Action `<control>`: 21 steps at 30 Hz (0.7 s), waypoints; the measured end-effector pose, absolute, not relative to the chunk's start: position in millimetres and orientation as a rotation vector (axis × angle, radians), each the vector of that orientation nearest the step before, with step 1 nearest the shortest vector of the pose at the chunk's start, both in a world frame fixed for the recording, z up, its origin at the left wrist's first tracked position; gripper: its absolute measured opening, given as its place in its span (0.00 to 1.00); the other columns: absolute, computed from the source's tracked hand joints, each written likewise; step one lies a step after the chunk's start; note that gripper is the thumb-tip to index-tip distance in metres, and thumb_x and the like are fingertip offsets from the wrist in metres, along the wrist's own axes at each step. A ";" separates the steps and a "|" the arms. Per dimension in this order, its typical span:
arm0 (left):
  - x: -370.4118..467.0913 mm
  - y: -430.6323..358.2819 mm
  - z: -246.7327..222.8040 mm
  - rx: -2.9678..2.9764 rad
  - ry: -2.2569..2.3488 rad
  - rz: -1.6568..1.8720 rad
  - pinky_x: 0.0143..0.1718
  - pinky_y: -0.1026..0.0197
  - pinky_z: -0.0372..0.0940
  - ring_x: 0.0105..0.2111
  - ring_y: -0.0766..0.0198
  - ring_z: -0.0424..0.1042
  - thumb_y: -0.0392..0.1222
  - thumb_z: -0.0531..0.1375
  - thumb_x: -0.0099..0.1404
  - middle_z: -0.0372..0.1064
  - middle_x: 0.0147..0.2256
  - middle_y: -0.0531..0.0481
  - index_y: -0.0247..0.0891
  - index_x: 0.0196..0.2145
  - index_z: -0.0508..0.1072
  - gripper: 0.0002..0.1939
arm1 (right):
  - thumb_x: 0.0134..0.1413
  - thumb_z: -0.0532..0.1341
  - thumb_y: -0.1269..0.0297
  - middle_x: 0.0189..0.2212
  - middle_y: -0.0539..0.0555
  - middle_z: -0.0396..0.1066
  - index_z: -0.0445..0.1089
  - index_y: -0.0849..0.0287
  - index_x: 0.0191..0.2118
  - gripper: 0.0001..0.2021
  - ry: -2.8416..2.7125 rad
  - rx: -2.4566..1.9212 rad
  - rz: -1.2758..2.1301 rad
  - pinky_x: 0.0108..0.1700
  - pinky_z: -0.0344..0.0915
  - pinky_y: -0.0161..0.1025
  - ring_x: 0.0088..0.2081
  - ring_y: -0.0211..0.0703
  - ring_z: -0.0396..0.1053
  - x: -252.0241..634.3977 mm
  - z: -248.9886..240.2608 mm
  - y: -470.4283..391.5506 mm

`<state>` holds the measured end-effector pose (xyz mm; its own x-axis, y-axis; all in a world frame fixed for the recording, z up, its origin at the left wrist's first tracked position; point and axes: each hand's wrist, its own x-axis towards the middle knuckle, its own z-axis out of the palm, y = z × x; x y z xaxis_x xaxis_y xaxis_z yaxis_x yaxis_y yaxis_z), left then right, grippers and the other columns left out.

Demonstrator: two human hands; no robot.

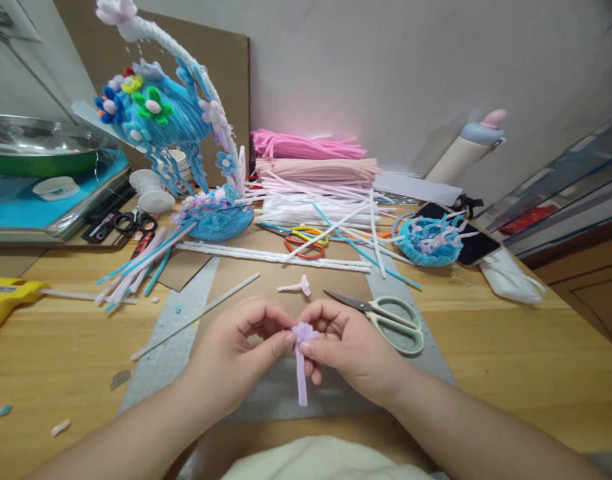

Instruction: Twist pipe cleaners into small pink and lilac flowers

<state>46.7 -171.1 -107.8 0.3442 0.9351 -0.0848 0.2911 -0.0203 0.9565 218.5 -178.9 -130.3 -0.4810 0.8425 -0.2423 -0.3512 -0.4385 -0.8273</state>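
Note:
Between my two hands is a small lilac pipe-cleaner flower [301, 332], its straight stem hanging down toward me. My left hand [249, 343] pinches the flower head from the left with thumb and forefinger. From the other side, my right hand [339, 343] grips it just below the head, thumb in front and fingers behind. Beyond my fingertips a pale pink pipe-cleaner piece [302, 286] lies on the brown cardboard [236, 288]. Grey-green handled scissors [393, 317] rest beside my right hand, blades pointing left. A thin glue stick [201, 313] lies beyond my left hand.
A blue fuzzy lamp-like craft [171, 127] with flowers stands back left. Bundles of pink pipe cleaners [311, 145] lie by the wall. Red-yellow scissors [306, 241], a blue fuzzy piece [430, 240] and a bottle [463, 147] are behind. A yellow glue gun [11, 300] is left.

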 end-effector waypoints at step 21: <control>42.9 -174.5 -104.3 1.708 0.908 0.838 0.40 0.60 0.63 0.37 0.61 0.69 0.36 0.60 0.60 0.68 0.35 0.48 0.37 0.32 0.73 0.03 | 0.43 0.69 0.69 0.23 0.46 0.72 0.65 0.62 0.33 0.13 -0.784 -0.780 1.907 0.23 0.69 0.25 0.20 0.29 0.70 220.6 -130.8 -178.1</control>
